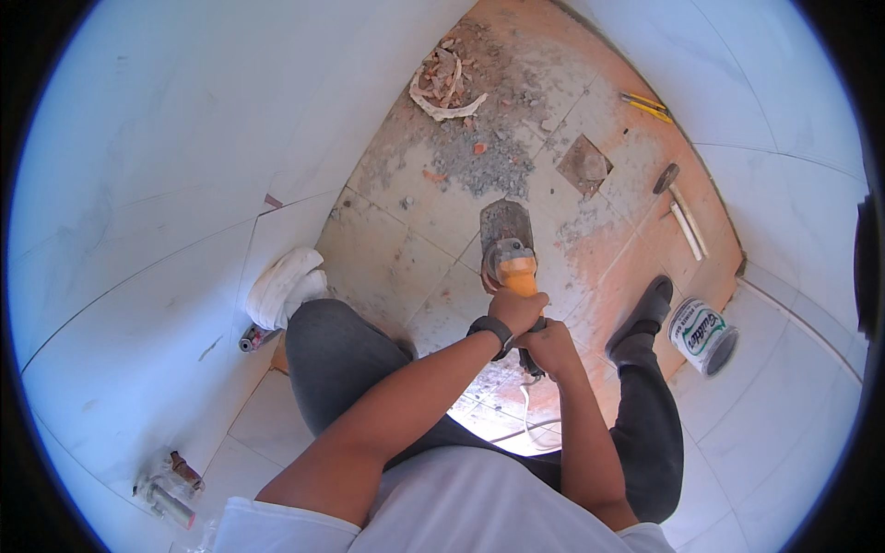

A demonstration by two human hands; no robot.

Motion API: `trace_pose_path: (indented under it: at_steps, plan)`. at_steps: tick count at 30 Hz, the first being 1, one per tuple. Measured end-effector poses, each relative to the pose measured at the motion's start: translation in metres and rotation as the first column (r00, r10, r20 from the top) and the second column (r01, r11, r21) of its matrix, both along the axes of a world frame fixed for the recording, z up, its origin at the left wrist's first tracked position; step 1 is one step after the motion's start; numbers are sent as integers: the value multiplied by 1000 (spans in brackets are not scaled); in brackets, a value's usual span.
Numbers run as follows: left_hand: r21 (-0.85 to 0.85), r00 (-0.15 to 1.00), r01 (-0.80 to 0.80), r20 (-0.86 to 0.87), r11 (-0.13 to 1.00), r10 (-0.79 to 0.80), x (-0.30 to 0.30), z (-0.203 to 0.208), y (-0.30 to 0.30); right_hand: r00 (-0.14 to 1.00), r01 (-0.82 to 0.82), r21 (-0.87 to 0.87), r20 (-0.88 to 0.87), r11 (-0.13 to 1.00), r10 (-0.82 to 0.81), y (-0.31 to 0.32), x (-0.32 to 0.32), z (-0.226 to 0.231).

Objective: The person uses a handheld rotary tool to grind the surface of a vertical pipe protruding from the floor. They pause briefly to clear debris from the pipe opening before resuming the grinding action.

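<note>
Both my hands grip an angle grinder (pixel 518 274) with a yellow-orange body, held low over the tiled floor between my legs. My left hand (pixel 516 310), with a dark band at the wrist, wraps the body just behind the metal head. Behind it, my right hand (pixel 549 347) is closed around the dark rear end. A pale cord (pixel 526 405) trails from there toward me. Just ahead of the grinder's head is a dusty grey flat piece (pixel 505 221); whether it belongs to the tool I cannot tell. The grinder's disc is not clearly visible.
Grey rubble (pixel 484 157) and a broken white ring (pixel 449 112) lie ahead. Right of them are a square recess (pixel 584 166), a yellow-handled tool (pixel 648 106), a hammer (pixel 667 179) and a white bucket (pixel 705 337). A white cloth (pixel 284 288) sits by my left knee. White walls close both sides.
</note>
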State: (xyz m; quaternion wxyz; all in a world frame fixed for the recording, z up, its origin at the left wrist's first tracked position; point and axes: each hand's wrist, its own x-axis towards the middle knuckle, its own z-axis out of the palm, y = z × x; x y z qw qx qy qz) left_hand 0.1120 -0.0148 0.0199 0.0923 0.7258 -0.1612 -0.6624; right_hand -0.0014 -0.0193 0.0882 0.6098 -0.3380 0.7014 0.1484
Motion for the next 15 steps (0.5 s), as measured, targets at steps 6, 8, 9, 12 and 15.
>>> trace_pose_path:
  at_steps: [6, 8, 9, 12, 15]
  plan:
    - [17, 999, -43, -21, 999, 43, -2, 6, 2, 998, -65, 8, -12, 998, 65, -5, -1, 11]
    - [29, 995, -82, -48, 996, 83, -2, 7, 1, 997, -75, -18, 6, 997, 75, -6, 0, 12]
    - [36, 993, -100, -61, 994, 102, -2, 7, 1, 997, -78, -26, 7, 997, 79, -7, 0, 12]
    - [33, 978, -174, -108, 984, 176, -2, 9, 3, 995, -101, -35, -15, 994, 101, -6, 1, 15]
    - [22, 980, -160, -114, 987, 162, -4, 9, 7, 991, -122, -44, -54, 992, 119, -2, 0, 18]
